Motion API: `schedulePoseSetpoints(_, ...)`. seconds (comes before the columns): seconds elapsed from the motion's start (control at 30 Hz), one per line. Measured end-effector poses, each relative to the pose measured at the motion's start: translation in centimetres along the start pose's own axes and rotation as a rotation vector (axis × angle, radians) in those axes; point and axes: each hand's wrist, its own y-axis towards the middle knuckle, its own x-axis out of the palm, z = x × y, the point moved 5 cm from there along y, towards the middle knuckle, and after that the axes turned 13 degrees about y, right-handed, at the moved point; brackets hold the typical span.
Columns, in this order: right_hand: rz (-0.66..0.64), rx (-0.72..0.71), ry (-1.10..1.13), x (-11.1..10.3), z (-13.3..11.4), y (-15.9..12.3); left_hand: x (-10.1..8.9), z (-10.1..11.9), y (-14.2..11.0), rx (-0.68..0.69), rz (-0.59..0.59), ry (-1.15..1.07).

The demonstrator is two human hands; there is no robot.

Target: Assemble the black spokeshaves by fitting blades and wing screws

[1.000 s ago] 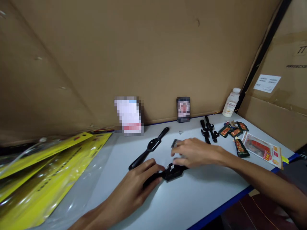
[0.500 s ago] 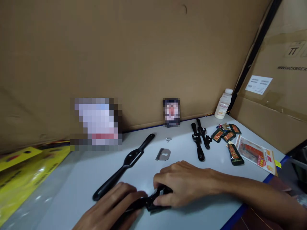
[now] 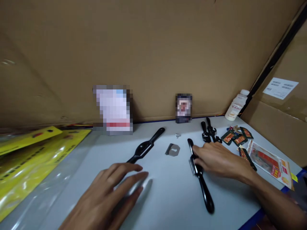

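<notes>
My right hand [image 3: 216, 161] is closed around the middle of a black spokeshave [image 3: 203, 187], its long handle pointing toward me. My left hand [image 3: 115, 191] hovers over the table with fingers apart and nothing in them. Just beyond it lies a second black spokeshave body [image 3: 144, 148], partly hidden behind the fingers. Between the two tools rests a flat metal blade [image 3: 172, 150] with a keyhole slot. Some small silvery screws [image 3: 177, 135] lie behind the blade. Two more black spokeshaves [image 3: 211, 129] lie side by side past my right hand, which partly covers them.
Yellow-carded plastic packages [image 3: 48, 163] cover the table's left side. A blurred white panel [image 3: 112, 108] and a smaller dark one [image 3: 183, 108] lean on the cardboard wall. At right are a bottle [image 3: 236, 107], several dark snack packets [image 3: 240, 139], and a larger clear-fronted packet [image 3: 271, 164].
The spokeshave left my left hand and moved right in my right hand, turning to point toward me. My left hand opened. Earlier, my right hand released the blade onto the table.
</notes>
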Motion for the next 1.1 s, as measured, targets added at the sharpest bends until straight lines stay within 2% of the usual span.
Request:
schedulePoseSetpoints(0.07, 0.086, 0.087, -0.033, 0.1, 0.9, 1.1, -0.4, -0.4, 0.8, 0.059, -0.046, 0.047)
schedulePoseSetpoints(0.23, 0.249, 0.228, -0.066, 0.2, 3.2, 3.2, -0.7, -1.9, 1.9, -0.079, -0.073, 0.094)
schedulePoseSetpoints(0.33, 0.330, 0.270, -0.062, 0.1, 4.5, 3.8, -0.3, -2.1, 2.1, -0.095, -0.094, 0.114)
schedulePoseSetpoints(0.47, 0.461, 0.233, -0.015, -0.3, 4.4, 3.9, 0.5, -1.9, 2.0, -0.046, -0.133, 0.113)
schedulePoseSetpoints(0.57, 0.521, 0.114, 0.025, 0.0, 3.0, 3.8, 1.0, -1.9, 1.9, -0.018, -0.160, 0.101)
schedulePoseSetpoints(0.7, 0.509, -0.059, 0.072, 1.2, 0.7, 3.9, 1.0, -1.7, 1.9, -0.008, -0.176, 0.074)
schedulePoseSetpoints(0.8, 0.486, -0.138, 0.100, 2.2, -0.1, 4.1, 0.6, -1.4, 2.0, -0.008, -0.190, 0.060)
schedulePoseSetpoints(0.93, 0.430, -0.190, 0.172, 3.1, -0.6, 4.9, 0.3, -0.5, 1.8, 0.005, -0.207, 0.054)
schedulePoseSetpoints(1.1, 0.321, -0.225, 0.233, 3.7, -1.4, 5.5, 0.8, 0.3, 1.1, 0.028, -0.214, 0.032)
